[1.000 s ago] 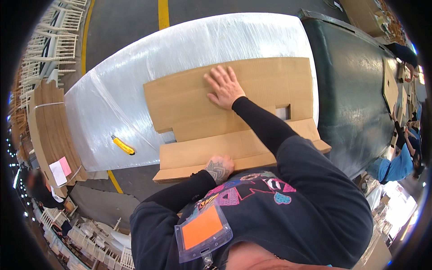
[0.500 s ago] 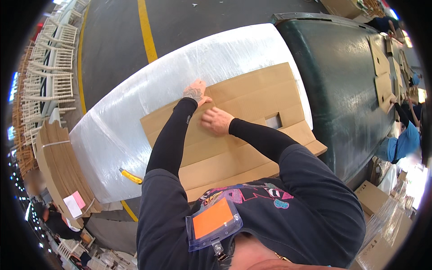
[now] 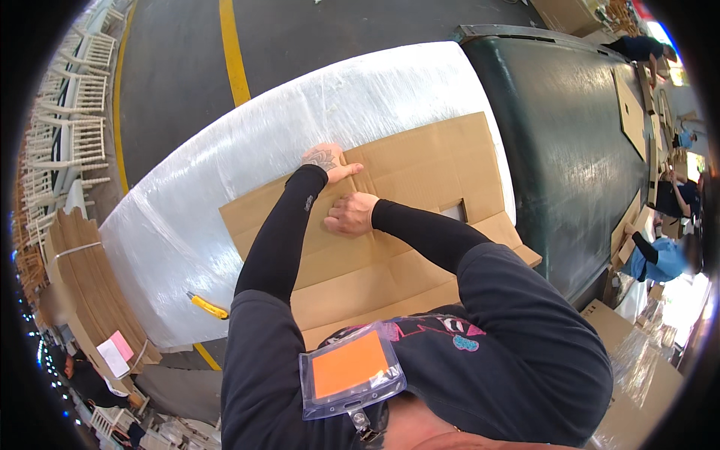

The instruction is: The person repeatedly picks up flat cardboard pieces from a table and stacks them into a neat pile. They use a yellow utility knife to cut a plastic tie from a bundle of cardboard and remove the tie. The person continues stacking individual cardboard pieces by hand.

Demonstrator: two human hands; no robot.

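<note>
Cardboard sheet [image 3: 420, 225] lies flat on a film-wrapped counter [image 3: 225, 195], its near edge hidden beneath the person's dark torso and its right corner overhanging the counter's end. Left hand [image 3: 324, 160] rests at the sheet's far edge, fingers curled over it, thumb pointing right; whether the grip pinches the edge cannot be told, since the fingertips are out of sight. Right hand [image 3: 349, 214], just nearer than the left, is a loosely closed grip pressing knuckles-down on a crease, holding nothing visible. Rectangular cutout [image 3: 454, 210] sits right of both hands. Yellow utility knife [image 3: 208, 306] lies well left, untouched.
</note>
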